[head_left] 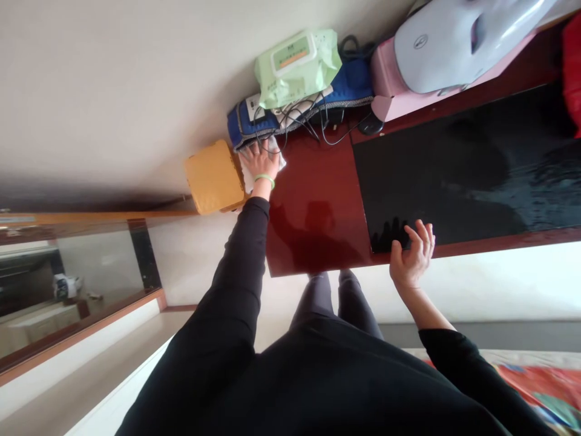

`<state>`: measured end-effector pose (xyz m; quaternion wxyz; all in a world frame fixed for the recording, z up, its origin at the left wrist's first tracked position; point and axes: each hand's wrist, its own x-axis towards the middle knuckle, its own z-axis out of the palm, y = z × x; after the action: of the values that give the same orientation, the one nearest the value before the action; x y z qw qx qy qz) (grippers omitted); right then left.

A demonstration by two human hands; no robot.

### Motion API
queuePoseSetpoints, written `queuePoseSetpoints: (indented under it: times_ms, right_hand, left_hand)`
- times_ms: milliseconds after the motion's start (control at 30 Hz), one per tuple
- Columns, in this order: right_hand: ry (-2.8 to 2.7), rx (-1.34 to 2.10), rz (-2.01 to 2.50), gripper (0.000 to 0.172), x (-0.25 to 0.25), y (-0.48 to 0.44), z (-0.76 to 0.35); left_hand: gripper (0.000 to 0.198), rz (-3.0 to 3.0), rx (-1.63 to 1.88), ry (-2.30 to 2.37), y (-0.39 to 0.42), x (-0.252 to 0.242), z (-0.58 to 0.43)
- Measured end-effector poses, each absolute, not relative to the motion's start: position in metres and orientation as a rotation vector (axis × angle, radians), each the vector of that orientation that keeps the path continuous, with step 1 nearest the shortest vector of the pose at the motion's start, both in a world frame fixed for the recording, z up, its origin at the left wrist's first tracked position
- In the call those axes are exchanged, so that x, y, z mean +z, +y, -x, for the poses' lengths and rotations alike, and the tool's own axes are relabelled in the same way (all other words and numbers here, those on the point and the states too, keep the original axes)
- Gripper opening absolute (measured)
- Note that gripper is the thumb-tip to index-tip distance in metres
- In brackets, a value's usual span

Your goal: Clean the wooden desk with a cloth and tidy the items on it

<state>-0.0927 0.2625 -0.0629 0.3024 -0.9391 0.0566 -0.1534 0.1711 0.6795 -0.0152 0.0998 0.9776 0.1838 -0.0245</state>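
Observation:
My left hand (259,162) reaches to the far left corner of the glossy red-brown table (318,212) and presses flat on a white cloth (276,158), with a green band on the wrist. The cloth lies between a yellow box (213,177) and a blue padded bundle (290,112) with black cables. My right hand (412,254) hangs open at the near table edge, fingers spread beside a black mat (467,163), holding nothing.
A green wet-wipe pack (297,65) rests on the blue bundle. A grey-white device (458,36) sits on a pink base (385,91) at the back. Something red (572,66) is at the far right. A wall lies behind, a patterned bedspread (540,381) beside me.

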Motion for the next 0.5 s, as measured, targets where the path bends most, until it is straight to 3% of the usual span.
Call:
queuePoseSetpoints:
  times_ms: [200, 500]
  right_hand:
    - [0.145, -0.495, 2.403, 0.048, -0.061, 0.243, 0.078]
    - [0.042, -0.478, 2.261, 0.044, -0.065, 0.190, 0.040]
  left_hand:
    - [0.077, -2.866, -0.104, 0.667, 0.630, -0.019, -0.112]
    - [0.074, -2.889, -0.158, 0.443, 0.456, -0.028, -0.105]
